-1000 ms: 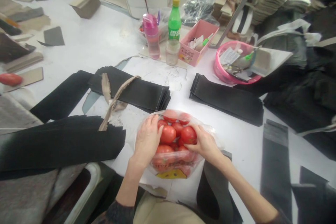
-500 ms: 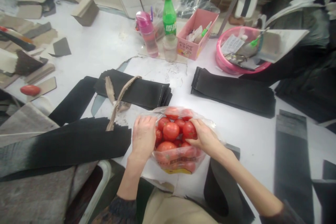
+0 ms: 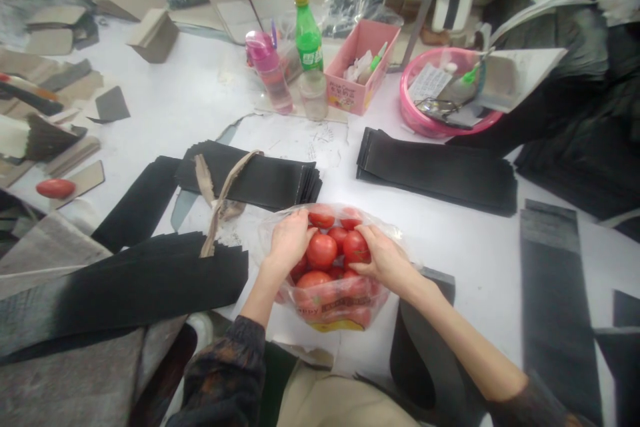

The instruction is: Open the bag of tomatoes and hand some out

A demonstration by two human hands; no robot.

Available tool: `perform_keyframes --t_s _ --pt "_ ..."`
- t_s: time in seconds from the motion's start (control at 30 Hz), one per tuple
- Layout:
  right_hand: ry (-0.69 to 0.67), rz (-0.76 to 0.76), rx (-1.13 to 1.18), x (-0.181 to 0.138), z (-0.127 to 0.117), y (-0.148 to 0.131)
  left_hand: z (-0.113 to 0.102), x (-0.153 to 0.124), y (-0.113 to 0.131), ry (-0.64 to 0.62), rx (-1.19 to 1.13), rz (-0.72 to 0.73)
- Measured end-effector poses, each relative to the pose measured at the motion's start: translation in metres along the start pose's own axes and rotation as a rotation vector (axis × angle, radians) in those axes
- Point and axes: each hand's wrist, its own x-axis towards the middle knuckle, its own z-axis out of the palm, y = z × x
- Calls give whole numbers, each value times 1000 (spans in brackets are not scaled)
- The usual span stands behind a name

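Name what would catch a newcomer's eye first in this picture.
The clear bag of red tomatoes at the near table edge, with the left hand and right hand on its open top. Behind, a green bottle and pink basin.

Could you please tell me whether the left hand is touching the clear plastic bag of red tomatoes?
Touching: the head view shows the left hand resting on the clear plastic bag of red tomatoes.

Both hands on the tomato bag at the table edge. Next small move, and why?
Probably spread the bag's mouth a little wider. The left hand and right hand each grip a side of the clear plastic bag, the tomatoes are piled high, and film covers the far ones.
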Motion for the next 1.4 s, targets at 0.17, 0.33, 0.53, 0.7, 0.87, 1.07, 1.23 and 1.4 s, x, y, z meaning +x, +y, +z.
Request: perform_keyframes --t_s 0.17,0.33,0.53,0.7,0.87,1.07,1.23,1.4 --pt "5 27 17 -3 -4 3 -3 1 -9 -95 -2 73" --pt "18 53 47 -4 -7 8 -10 -19 -24 -163 34 138" --pt "17 71 39 -4 -7 8 -36 -53 -40 -172 82 102" --pt "10 51 36 -2 -5 7 -33 -80 -43 -194 85 101" --pt "35 17 30 -4 0 5 -21 -95 -38 -171 125 51" --pt "55 -4 42 -8 3 3 -19 -90 -30 -139 193 56" --pt "102 -24 75 -11 5 1 -16 -80 -23 -141 240 31" --pt "239 -62 280 -24 1 -6 -17 -81 -13 -118 187 45"
